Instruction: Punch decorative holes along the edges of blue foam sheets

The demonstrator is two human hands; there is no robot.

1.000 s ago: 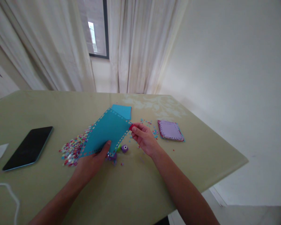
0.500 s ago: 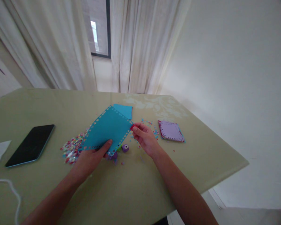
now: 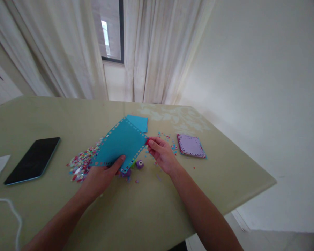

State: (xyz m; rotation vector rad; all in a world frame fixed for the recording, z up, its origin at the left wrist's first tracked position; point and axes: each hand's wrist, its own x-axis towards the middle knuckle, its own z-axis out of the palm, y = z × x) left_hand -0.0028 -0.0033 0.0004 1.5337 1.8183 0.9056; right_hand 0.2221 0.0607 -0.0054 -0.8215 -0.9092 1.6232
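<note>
Black tablet [image 3: 32, 161] at left, confetti [image 3: 83, 162] next, and it's the left hand [image 3: 102, 179] clamped on a blue sheet [image 3: 122, 139], held tilted above the table [image 3: 136, 216]! Right hand [image 3: 161, 150] pinches a red piece [image 3: 148, 141] at the sheet's right corner; best hold that corner flat and steady. Left fingers: hidden under the sheet. Red piece: mostly covered, hard to identify.

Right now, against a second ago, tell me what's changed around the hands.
The blue sheet's left corner has shifted slightly farther from the person, along with a small shift of the whole view. Nothing was newly grasped or released: the left hand keeps the sheet, the right hand the red piece. The tablet and purple stack stayed put.
</note>
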